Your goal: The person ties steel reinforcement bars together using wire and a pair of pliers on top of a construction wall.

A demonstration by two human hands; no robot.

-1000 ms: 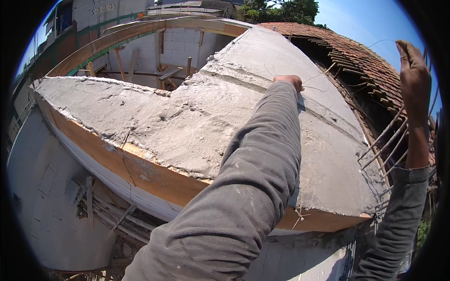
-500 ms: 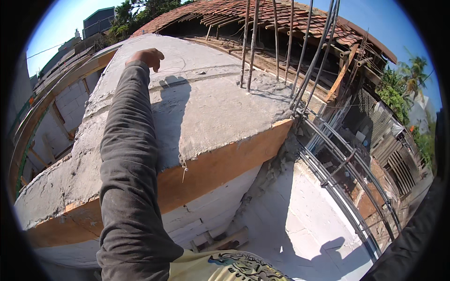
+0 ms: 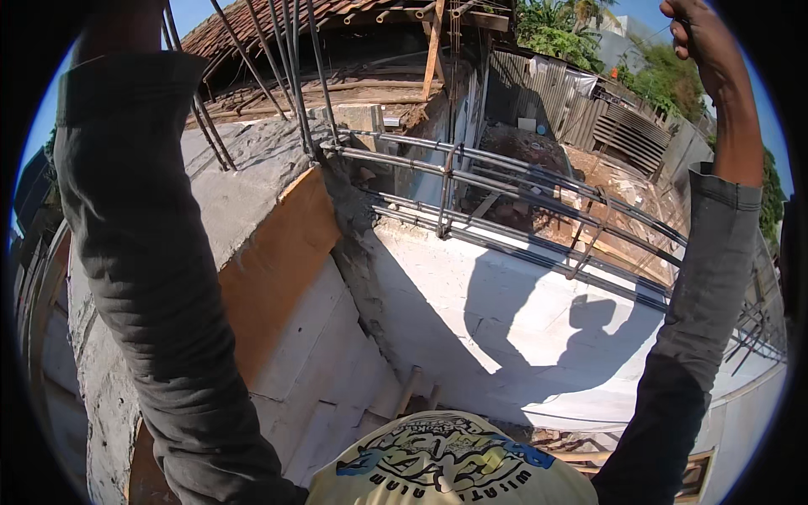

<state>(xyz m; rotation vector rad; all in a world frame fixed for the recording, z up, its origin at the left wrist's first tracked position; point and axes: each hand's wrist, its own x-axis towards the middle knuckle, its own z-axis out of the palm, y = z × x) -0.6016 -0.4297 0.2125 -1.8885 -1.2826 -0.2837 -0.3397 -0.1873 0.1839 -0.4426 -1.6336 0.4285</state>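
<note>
Both my arms, in dark grey sleeves, are raised. My left hand (image 3: 119, 32) is cut off by the upper left rim; only the shaded wrist area shows, and its fingers are hidden. Nearest to it are upright steel bars (image 3: 295, 80) standing out of a rough grey concrete slab (image 3: 215, 198). At the upper right, my right hand (image 3: 700, 38) is held high with its fingers curled closed. What they hold, if anything, is too small to make out; a faint thin line shows beside the fingertips.
A horizontal cage of steel bars (image 3: 513, 183) runs along the top of a white block wall (image 3: 438, 282). An orange-brown board (image 3: 282, 261) lines the slab's edge. Beyond are a tiled roof (image 3: 215, 42), a corrugated metal fence (image 3: 581, 118) and rubble ground (image 3: 623, 177).
My view has swung right. My left hand has left the slab's far part for the upper left rim. My right hand has come into view, raised and closed.
</note>
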